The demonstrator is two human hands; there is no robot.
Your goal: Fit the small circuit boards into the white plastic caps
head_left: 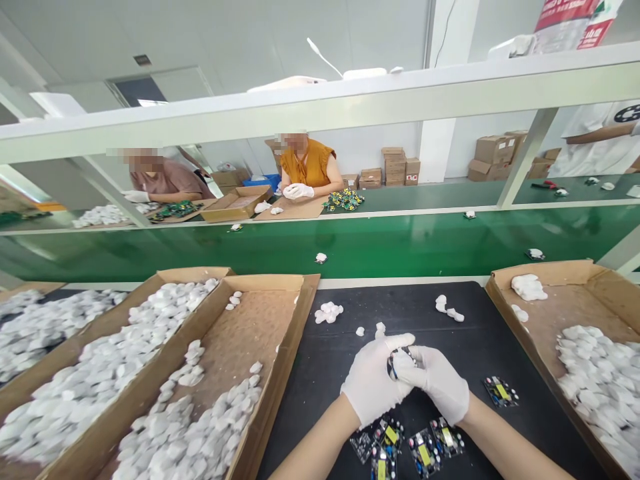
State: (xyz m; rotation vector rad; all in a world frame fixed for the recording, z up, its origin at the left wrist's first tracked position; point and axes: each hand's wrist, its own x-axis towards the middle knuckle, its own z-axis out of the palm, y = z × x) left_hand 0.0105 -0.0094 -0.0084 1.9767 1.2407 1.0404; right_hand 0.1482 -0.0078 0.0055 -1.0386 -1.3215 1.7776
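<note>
Two gloved hands share one board (393, 365): the left hand (371, 381) has its grip closed around the board's side, and the right hand (441, 381) holds its grip narrow against it, fingers at a white lump on top. Below them on the black counter (320, 400) lie five loose boards (424, 455), crowded together; a sixth (500, 392) lies right of the right forearm. Beyond the hands are one cluster of lumps (329, 312), two single lumps (360, 331) near the left fingers, and a small group (449, 309) farther right. Two boxes (285, 347) stand left, one box (543, 333) right, all holding many lumps. Four lump-topped boards (321, 258) sit on the green belt (390, 243); beyond, three people (313, 167) show.
</note>
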